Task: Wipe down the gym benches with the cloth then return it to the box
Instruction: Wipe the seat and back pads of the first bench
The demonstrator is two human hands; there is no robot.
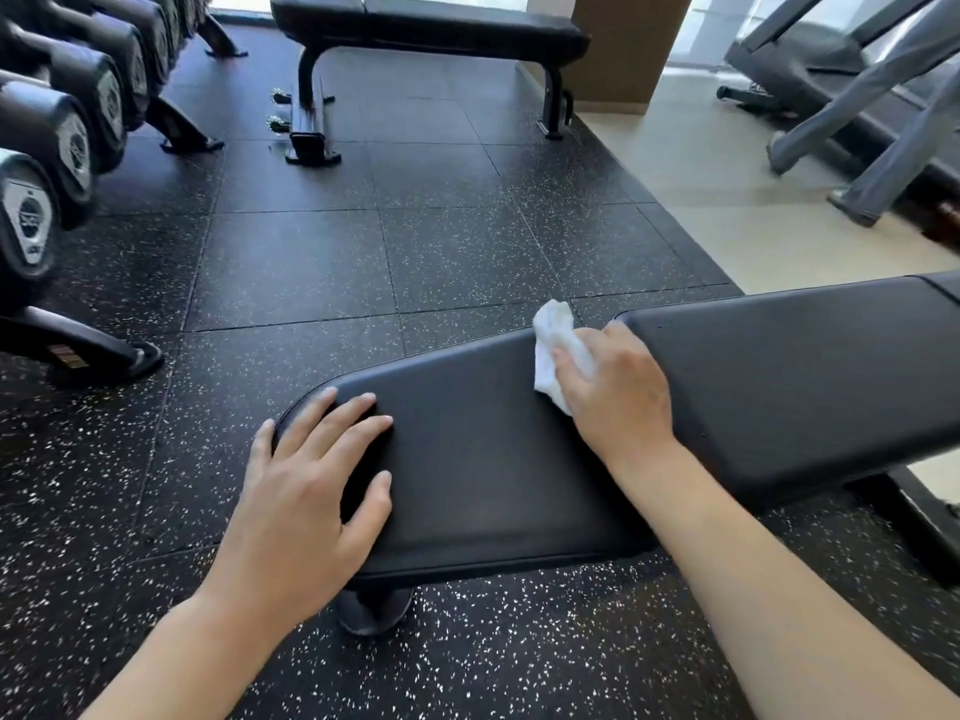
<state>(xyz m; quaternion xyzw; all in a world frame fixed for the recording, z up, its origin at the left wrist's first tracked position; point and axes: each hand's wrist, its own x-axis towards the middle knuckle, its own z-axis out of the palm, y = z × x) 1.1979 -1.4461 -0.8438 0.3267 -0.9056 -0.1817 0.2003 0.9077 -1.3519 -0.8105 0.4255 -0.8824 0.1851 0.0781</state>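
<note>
While your right hand bunches the white cloth against the near bench pad at about two o'clock from your flat, spread left hand, the loose wad could slip free or skip the seam between pads. A second bench waits at twelve o'clock, no box shows, and the dumbbells' end-cap emblems at nine o'clock are unreadable.

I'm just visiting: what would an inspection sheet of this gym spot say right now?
Surface: near bench, black pad, no marks visible.
Job's things: white cloth pressed on the pad; far bench untouched; box not seen.
Clutter: nothing seen.
Grippers: right hand grips the cloth; left hand flat on the pad's end, fingers spread.
Cables: nothing seen.
Surroundings: dumbbell rack at left, speckled floor, a person's legs by a treadmill.
</note>
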